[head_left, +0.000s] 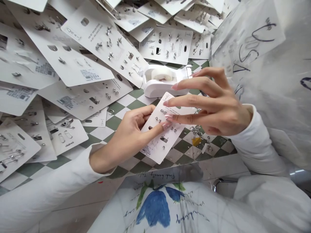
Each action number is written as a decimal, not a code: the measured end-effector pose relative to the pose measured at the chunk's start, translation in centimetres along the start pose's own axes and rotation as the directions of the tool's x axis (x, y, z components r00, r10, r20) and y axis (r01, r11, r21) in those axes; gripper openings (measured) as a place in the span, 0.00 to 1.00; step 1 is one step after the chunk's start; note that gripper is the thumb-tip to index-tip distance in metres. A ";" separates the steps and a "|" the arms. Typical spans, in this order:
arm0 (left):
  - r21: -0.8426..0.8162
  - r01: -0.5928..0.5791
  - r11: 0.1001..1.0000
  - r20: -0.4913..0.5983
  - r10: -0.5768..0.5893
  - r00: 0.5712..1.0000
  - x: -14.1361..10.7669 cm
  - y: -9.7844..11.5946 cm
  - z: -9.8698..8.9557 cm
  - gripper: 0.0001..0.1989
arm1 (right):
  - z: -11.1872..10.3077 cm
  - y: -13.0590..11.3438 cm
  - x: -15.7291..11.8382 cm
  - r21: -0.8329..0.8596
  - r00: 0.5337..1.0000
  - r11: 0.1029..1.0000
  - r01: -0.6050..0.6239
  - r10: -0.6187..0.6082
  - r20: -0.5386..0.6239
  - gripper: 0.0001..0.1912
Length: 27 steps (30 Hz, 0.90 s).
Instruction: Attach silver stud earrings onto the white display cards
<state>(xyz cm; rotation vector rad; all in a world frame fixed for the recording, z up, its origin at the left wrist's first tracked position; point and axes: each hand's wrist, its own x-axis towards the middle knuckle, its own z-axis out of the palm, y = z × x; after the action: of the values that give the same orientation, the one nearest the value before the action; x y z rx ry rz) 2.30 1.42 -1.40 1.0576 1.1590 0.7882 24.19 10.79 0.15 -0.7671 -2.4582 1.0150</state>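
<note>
Both my hands grip a white earring card (161,129) with small metal studs on it, above a checkered tabletop (143,166). My left hand (128,136) holds its lower left edge, one fingertip resting on the card's face. My right hand (209,103) reaches in from the right, its long-nailed fingers spread over the card's upper right edge. Just beyond the card stands a white tape dispenser (157,81) holding a roll of clear tape. Many similar cards (80,55) overlap across the upper left.
A translucent plastic sheet with black lettering (255,48) rises at the right. Loose silver jewellery and a small yellow piece (196,141) lie below my right hand. A white cloth printed with a blue flower (155,207) fills the bottom, near a metal rail (224,181).
</note>
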 end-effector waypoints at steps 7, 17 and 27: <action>0.033 0.007 0.999 0.001 -0.007 1.000 0.1 0.1 -0.1 0.11 | -1.0 0.3 -0.2 -0.220 0.934 0.918 0.330 -0.285 0.214 0.11; -0.058 0.076 0.995 0.041 -0.074 0.996 -0.1 0.8 -0.6 0.14 | -1.9 0.8 0.1 -0.409 0.901 0.805 0.430 -0.411 0.137 0.14; 0.096 -0.038 0.995 0.014 0.037 0.999 0.2 0.6 -0.8 0.10 | -0.5 1.1 -0.2 -0.409 0.822 0.717 0.564 -0.535 0.196 0.22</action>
<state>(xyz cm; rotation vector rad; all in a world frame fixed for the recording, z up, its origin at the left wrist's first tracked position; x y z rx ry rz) 1.64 2.01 -0.99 1.1652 1.1799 0.7603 24.97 11.51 -0.35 -0.0694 -2.7516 0.2411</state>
